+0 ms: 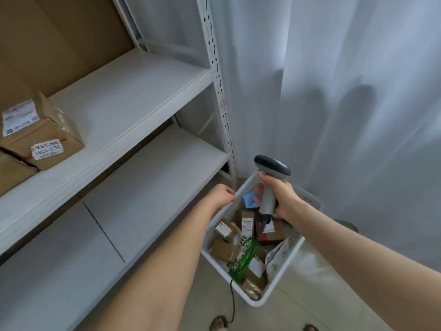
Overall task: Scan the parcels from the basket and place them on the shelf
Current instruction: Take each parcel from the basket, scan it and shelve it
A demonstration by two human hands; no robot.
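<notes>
A white plastic basket (284, 280) stands on the floor, filled with several parcels: brown boxes (224, 250), a green printed bag (243, 259) and a blue packet (250, 199). My right hand (282, 199) grips the handle of a grey barcode scanner (272, 177) above the basket, its dark head pointing left. My left hand (222, 194) hovers at the basket's left rim with fingers curled, holding nothing. A labelled cardboard parcel (43, 134) sits on the upper white shelf (133, 96) at the left.
A second white shelf (152, 187) lies lower, beside my left arm. The perforated shelf post (222, 96) rises just behind the basket. A white curtain (346, 91) hangs at the right. The scanner's cable (232, 299) trails to the floor near my sandalled feet (218, 323).
</notes>
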